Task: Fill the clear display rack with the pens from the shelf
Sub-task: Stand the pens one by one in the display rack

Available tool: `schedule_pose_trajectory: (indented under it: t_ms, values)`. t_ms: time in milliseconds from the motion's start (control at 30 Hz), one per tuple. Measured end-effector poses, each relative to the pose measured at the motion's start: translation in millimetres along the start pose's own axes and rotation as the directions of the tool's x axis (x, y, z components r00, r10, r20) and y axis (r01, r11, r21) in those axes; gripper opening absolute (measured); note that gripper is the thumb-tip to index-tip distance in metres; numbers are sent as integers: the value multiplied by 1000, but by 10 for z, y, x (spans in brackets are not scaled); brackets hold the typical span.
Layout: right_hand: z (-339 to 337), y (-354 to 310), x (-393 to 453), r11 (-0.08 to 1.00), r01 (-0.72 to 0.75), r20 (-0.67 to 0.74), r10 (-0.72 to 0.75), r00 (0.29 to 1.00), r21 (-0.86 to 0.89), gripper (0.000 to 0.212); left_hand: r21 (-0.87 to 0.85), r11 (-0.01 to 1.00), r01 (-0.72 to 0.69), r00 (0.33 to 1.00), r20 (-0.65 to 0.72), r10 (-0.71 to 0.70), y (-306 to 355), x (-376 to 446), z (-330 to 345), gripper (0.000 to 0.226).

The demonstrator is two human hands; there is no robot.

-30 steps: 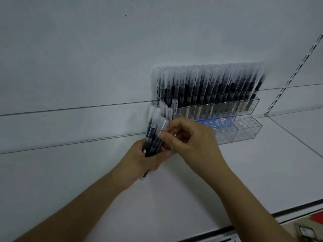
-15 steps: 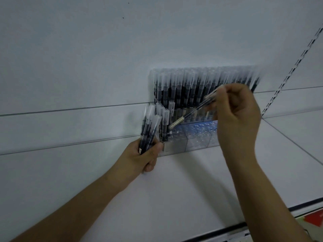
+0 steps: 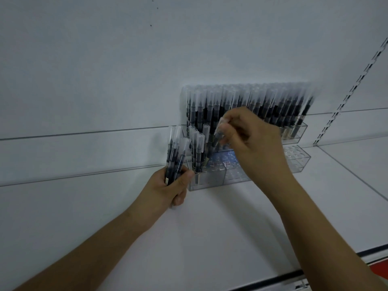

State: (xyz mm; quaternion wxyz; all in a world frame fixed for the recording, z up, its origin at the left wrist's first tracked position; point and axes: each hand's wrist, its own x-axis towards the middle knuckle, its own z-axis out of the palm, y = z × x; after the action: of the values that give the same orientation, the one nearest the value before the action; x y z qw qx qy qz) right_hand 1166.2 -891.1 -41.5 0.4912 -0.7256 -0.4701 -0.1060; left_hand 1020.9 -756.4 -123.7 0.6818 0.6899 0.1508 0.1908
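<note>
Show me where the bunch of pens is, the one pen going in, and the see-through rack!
bunch of pens (image 3: 175, 156), head view, on the dark barrels above the left hand's grip.
single pen (image 3: 218, 133), head view, on its clear cap by the right hand's fingertips.
clear display rack (image 3: 210, 181), head view, on its front wall.

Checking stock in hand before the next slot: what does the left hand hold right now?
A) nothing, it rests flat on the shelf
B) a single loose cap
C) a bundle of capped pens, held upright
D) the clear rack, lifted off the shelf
C: the left hand grips a bundle of pens, caps up, just left of the clear display rack, while the right hand pinches a single pen over the rack.
</note>
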Motion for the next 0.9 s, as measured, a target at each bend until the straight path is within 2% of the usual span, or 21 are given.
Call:
schedule_pose_trajectory:
  t_ms: [67, 233, 500, 633, 700, 800, 833, 900]
  values:
    - [62, 19, 6, 999, -21, 100, 25, 995, -45, 2, -8, 1000, -2, 1000, -6, 2, -2, 0, 5, 20]
    - [147, 34, 52, 996, -70, 102, 76, 992, -63, 9, -1, 1000, 6, 1000, -14, -6, -4, 7, 6, 20]
    - [149, 6, 79, 973, 82, 191, -39, 981, -218, 17, -4, 1000, 8, 1000, -5, -8, 1, 1, 7, 26]
    - [216, 31, 67, 967, 41, 257, 25, 966, -250, 22, -11, 1000, 7, 1000, -4, -7, 16, 9, 18, 25]
    - [212, 52, 51, 961, -5, 239, 73, 968, -276, 28, -12, 1000, 7, 1000, -8, -7, 22, 10, 18, 25]
    - [172, 61, -66, 960, -48, 84, 73, 994, -275, 36, -8, 1000, 6, 1000, -3, -6, 20, 11, 13, 25]
    - [168, 38, -131, 970, -63, 40, 75, 996, -234, 39, -7, 1000, 9, 1000, -2, -9, 21, 10, 14, 24]
    - [201, -56, -254, 990, -102, 60, 108, 992, -93, 44, -18, 1000, 3, 1000, 4, -3, 17, 12, 12, 22]
